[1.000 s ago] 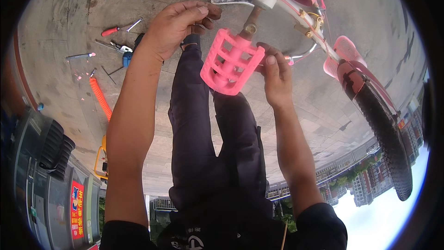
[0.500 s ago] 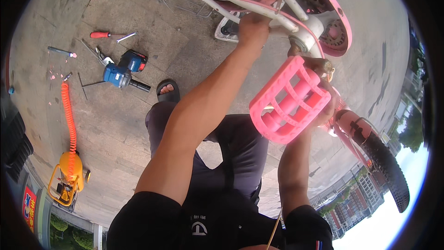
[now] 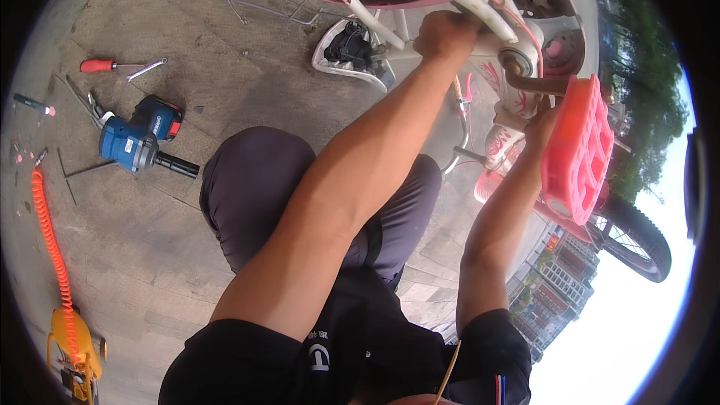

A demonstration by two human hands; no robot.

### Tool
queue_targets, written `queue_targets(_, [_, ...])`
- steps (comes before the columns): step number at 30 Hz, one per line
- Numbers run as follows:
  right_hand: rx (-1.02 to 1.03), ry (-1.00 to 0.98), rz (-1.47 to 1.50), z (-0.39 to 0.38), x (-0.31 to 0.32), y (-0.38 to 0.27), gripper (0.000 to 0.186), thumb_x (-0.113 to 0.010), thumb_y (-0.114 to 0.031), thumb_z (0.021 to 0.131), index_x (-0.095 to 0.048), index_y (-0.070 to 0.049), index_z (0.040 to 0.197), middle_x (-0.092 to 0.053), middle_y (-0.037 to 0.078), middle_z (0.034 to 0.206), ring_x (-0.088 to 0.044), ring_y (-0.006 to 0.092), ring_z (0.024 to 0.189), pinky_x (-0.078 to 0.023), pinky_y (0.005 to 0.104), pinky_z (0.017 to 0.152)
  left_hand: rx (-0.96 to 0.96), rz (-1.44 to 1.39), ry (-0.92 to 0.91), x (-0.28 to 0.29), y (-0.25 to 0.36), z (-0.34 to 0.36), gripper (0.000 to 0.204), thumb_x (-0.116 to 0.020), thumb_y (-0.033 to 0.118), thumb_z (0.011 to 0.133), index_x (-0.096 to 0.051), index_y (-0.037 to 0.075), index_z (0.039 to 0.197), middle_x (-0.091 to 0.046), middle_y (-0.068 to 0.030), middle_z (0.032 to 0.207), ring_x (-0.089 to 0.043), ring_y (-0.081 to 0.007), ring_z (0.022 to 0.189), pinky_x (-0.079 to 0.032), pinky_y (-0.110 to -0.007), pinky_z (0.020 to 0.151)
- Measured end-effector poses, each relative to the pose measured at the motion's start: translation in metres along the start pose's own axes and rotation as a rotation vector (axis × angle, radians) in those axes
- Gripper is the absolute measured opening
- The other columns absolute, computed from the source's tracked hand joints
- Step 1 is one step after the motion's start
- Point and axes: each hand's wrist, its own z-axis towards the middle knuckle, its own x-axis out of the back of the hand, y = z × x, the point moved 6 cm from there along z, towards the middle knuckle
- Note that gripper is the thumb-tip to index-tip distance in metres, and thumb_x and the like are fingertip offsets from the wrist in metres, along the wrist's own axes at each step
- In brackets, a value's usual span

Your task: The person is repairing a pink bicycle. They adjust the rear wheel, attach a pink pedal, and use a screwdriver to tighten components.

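Observation:
A pink and white child's bicycle (image 3: 480,7) lies upside down in front of me. My left hand (image 3: 444,33) is closed around one of its white frame tubes near the crank. My right hand (image 3: 541,124) reaches up behind a pink plastic pedal (image 3: 579,148) that sits on the rusty crank arm (image 3: 529,82); the pedal hides most of its fingers, which appear wrapped on the pedal. The black tyre (image 3: 637,234) of a wheel shows at the right.
On the paved ground to my left lie a blue cordless impact wrench (image 3: 139,139), a red-handled screwdriver (image 3: 101,65), a small spanner (image 3: 146,69), an orange coiled hose (image 3: 51,247) running to a yellow tool (image 3: 71,345). A metal basket (image 3: 262,0) lies near the bicycle.
The view has swung down and left. The pedal has turned from face-on to edge-on at the right, and my left hand has shifted along the white frame.

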Motion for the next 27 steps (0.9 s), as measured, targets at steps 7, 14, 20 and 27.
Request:
queue_targets(7, [0.292, -0.2, -0.535, -0.01, -0.033, -0.047, 0.04, -0.063, -0.024, 0.098, -0.056, -0.003, 0.131, -0.063, 0.012, 0.118, -0.06, 0.0157, 0.106, -0.049, 0.0303, 0.084, 0.154, 0.268, -0.085, 0.007, 0.021, -0.014, 0.051, -0.07, 0.047, 0.087, -0.077, 0.0, 0.104, -0.075, -0.0175, 0.103, -0.07, -0.0278, 0.094, -0.052, -0.037, 0.083])
queue_targets(14, [-0.096, -0.245, 0.014, 0.014, -0.039, -0.004, 0.034, -0.07, -0.016, 0.093, -0.06, -0.001, 0.122, -0.067, 0.009, 0.11, -0.066, 0.016, 0.095, -0.054, 0.0313, 0.08, 0.153, 0.104, -0.253, 0.001, -0.004, 0.011, 0.079, -0.059, 0.072, 0.08, -0.074, 0.004, 0.116, -0.071, -0.0174, 0.121, -0.063, -0.0337, 0.118, -0.039, -0.048, 0.103])
queue_targets(20, [-0.115, -0.117, 0.067, 0.005, -0.022, 0.014, 0.023, -0.072, -0.013, 0.091, -0.068, 0.005, 0.103, -0.072, 0.01, 0.09, -0.066, 0.0118, 0.08, -0.053, 0.0275, 0.071, 0.246, -0.139, -0.242, -0.003, 0.01, -0.01, 0.045, -0.062, 0.042, 0.095, -0.072, 0.004, 0.116, -0.072, -0.0084, 0.116, -0.067, -0.0188, 0.103, -0.048, -0.035, 0.091])
queue_targets(27, [-0.195, -0.157, -0.132, 0.0, -0.037, -0.006, 0.028, -0.068, -0.006, 0.081, -0.072, 0.003, 0.107, -0.073, 0.011, 0.091, -0.066, 0.0166, 0.081, -0.053, 0.0314, 0.076, 0.328, -0.097, -0.517, 0.0, 0.003, -0.004, 0.048, -0.049, 0.04, 0.103, -0.056, 0.007, 0.136, -0.058, -0.0077, 0.138, -0.056, -0.0202, 0.122, -0.043, -0.036, 0.106])
